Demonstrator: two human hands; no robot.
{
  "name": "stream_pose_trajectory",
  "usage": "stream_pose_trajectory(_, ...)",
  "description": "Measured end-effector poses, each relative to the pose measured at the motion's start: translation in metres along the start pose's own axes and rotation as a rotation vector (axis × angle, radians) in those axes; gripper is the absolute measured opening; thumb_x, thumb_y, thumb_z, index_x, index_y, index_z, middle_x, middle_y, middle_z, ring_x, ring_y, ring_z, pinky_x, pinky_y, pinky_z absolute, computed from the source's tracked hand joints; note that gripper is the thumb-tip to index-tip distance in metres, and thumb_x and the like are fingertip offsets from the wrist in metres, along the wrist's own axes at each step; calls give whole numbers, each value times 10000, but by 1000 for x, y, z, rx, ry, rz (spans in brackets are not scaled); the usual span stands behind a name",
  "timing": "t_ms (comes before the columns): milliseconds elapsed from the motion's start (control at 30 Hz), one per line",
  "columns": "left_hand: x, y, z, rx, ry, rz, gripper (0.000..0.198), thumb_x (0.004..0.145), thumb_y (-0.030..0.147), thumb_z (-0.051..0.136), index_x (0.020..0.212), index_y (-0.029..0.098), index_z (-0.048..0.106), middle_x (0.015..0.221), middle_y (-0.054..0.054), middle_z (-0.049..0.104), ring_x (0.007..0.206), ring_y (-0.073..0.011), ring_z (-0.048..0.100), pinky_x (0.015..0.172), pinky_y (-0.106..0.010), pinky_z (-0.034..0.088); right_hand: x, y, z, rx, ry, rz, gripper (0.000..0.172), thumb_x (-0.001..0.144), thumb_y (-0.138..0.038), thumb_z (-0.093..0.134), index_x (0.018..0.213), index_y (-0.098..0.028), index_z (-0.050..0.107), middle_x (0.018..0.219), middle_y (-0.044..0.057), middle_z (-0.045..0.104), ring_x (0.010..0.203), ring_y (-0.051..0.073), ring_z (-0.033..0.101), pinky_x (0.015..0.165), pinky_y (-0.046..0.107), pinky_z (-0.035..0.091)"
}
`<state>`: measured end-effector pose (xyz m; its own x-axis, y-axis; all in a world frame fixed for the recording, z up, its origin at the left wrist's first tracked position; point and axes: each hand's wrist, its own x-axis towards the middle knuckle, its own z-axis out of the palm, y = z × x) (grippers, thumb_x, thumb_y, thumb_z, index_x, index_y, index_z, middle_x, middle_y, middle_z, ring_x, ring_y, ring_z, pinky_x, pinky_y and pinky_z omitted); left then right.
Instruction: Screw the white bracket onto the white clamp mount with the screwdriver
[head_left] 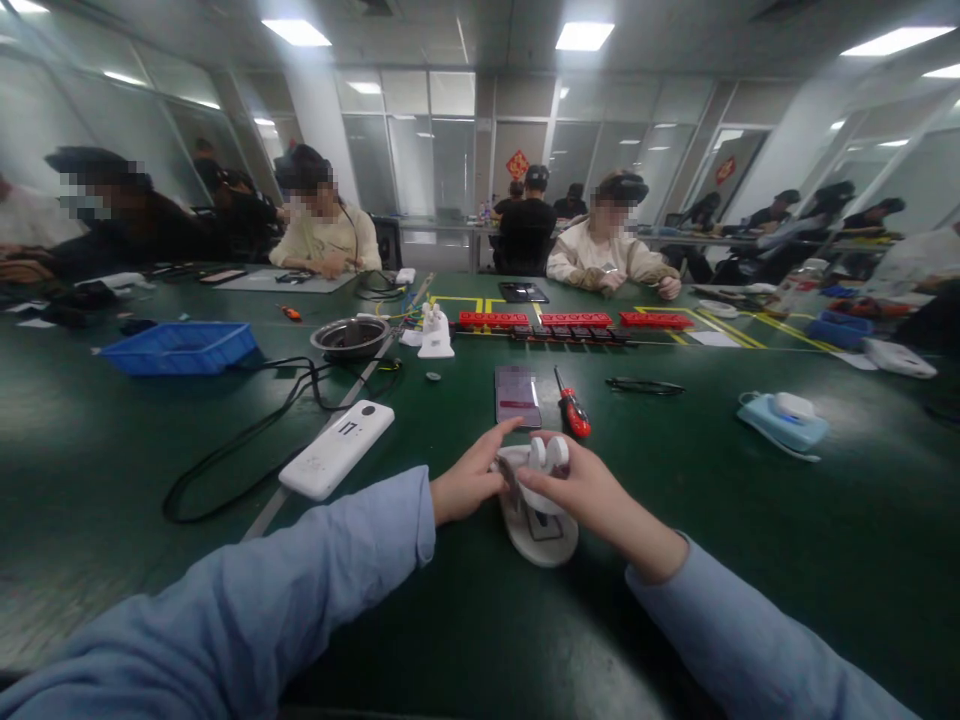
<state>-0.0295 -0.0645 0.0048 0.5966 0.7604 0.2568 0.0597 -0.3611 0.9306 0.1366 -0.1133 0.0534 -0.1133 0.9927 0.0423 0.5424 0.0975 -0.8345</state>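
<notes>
A white plastic piece (541,548) with a rounded base and two white discs on top stands at the near middle of the table; I cannot make out its exact kind. My right hand (581,485) grips its upper part from the right, thumb across the front below the discs. On the other side, my left hand (478,478) holds its left edge between thumb and fingers. Just beyond the hands lie a phone (517,395) with its screen lit and a red-and-black screwdriver (574,408).
To the left are a white power bank (337,450), black cables (225,500), a metal bowl (351,336) and a blue tray (180,350). Tweezers (645,385) and a light-blue case (784,422) lie right. Red strips (576,320) and a similar white piece (435,335) are farther back. Co-workers sit opposite.
</notes>
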Motion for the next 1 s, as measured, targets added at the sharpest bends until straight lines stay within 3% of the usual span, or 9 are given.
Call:
stream_pose_trajectory(133,4,-15,2,47,160,-87,627,716,136,479,1305,139,264,1341,-120,346,1225,-213,336,1026,-382,237,6,-3,11,-150,66,63,192,644,-276,591,786,-163,530,696,15,592,637,155,553,572,258,404)
stream_pose_trajectory(233,3,-18,1,150,179,-124,567,761,197,484,1286,107,290,1276,-150,415,1170,-213,403,1005,-385,278,5,2,1,-184,106,95,136,632,-216,573,755,-170,536,685,10,586,636,157,543,581,263,386)
stream_pose_trajectory(333,-3,-13,-1,197,151,-118,522,773,243,507,1258,130,353,1250,-127,448,1154,-209,418,1005,-376,284,-7,15,-23,-202,146,147,148,621,-226,583,751,-165,551,688,21,592,648,172,543,595,276,385)
stream_pose_trajectory(500,-10,2,-4,372,54,-151,494,808,286,472,1271,168,346,1252,-89,456,1148,-188,429,985,-350,329,-34,51,-85,-176,250,267,210,598,-285,610,761,-157,572,705,45,611,665,189,557,610,285,400)
stream_pose_trajectory(700,-8,3,-4,462,-41,-188,460,807,319,476,1245,206,387,1249,-50,467,1142,-185,439,973,-343,351,-44,93,-153,-91,310,314,215,605,-250,612,784,-131,621,783,85,635,686,190,553,648,308,398)
stream_pose_trajectory(867,-7,4,-5,568,-87,-202,435,808,341,468,1222,218,422,1255,-38,461,1157,-188,420,984,-356,335,-38,109,-174,7,269,250,83,622,-150,619,703,-145,603,831,90,653,760,185,578,695,292,409)
stream_pose_trajectory(1000,-5,7,-4,620,-114,-194,415,818,337,446,1214,213,431,1247,-41,465,1156,-185,420,981,-355,334,-33,114,-170,-8,402,229,50,649,-90,583,619,-129,583,673,76,641,682,162,577,681,289,408)
